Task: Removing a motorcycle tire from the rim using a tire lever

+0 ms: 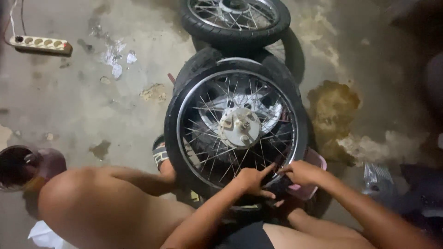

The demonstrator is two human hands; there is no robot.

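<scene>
left hand point(251, 180): on the near lower rim of the spoked wheel point(236, 124), fingers curled against rim and tyre, index finger stretched right along the rim. Grip closed around the rim edge as far as I can see; what is under the palm is hidden.
right hand point(302, 173): just beside the left one, fingertips almost touching it, pinching at the same spot on the rim. Grip looks closed on the rim edge; can't tell if it holds anything small.
knee point(92, 193): bare, bent, low left, near the wheel's left side; sandalled foot point(160, 154) tucked against the tyre.
spoked wheel: centre of view, on the floor, leaning back with its face turned up toward the camera. Axle points up and toward the viewer; round, so no long axis. Black tyre on a chrome rim, silver hub point(240, 125) in the middle, spokes fanning out.
pink tub point(310, 184): under the wheel's lower right edge, mostly covered by the right hand and tyre.
bucket point(20, 167): far left, dark inside, well apart from the wheel.
floor point(92, 101): bare concrete, stained; brown patch right of the wheel.
second wheel point(235, 18): behind the first, touching or just beside its top, cut off by the frame.
power strip point(41, 44): top left, lying across the floor, long axis left to right.
</scene>
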